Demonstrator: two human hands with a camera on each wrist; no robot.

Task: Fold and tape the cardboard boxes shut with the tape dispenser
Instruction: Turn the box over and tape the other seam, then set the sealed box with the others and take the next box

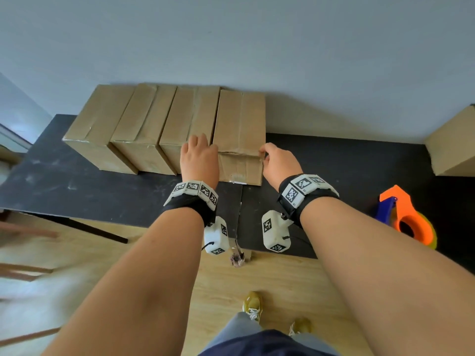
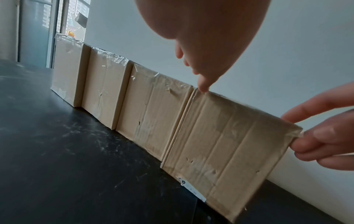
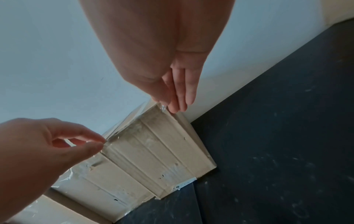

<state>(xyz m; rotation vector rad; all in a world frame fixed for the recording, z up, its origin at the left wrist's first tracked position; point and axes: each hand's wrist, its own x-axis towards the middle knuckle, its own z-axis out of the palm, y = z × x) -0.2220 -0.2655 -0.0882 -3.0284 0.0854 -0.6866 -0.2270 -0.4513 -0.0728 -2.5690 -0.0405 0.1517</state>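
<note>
Four brown cardboard boxes stand in a row against the wall on a black table [image 1: 102,191]. My hands are on the rightmost box [image 1: 240,124], whose top front edge carries clear tape [image 3: 130,121]. My left hand [image 1: 199,155] pinches its top left front corner [image 3: 104,142] between thumb and forefinger. At the top right front corner my right hand [image 1: 272,160] pinches with its thumb on top and its fingers [image 3: 180,97] down the side, over crinkled tape. The orange and blue tape dispenser [image 1: 403,219] lies on the table to the right, apart from both hands.
The three boxes to the left [image 1: 144,129] show clear tape over their tops and stand close together. Another cardboard box [image 1: 452,147] sits at the far right against the wall. The table's near edge runs just below my wrists, above a wooden floor [image 1: 270,278].
</note>
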